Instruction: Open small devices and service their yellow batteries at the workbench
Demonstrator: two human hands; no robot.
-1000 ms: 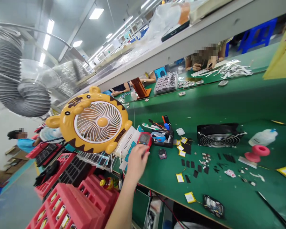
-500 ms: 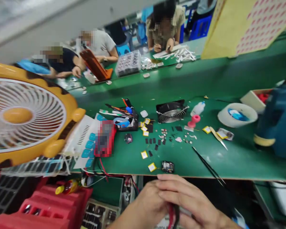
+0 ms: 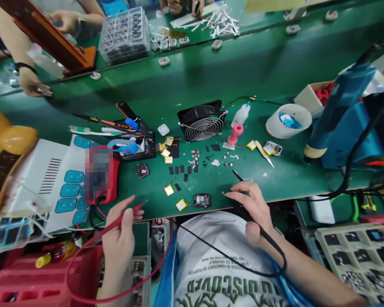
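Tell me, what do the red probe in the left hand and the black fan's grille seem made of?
Red probe: probably plastic, fairly smooth, judging by its even, solid colour. Grille: likely polished metal wire, given its thin, silvery rings.

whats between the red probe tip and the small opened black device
In the head view, a yellow-edged white pouch lies between the red probe's tip and the black device.

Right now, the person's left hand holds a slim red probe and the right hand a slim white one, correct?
Not quite: in the head view, the right hand holds a slim black probe, not white. The left hand does hold the slim red probe.
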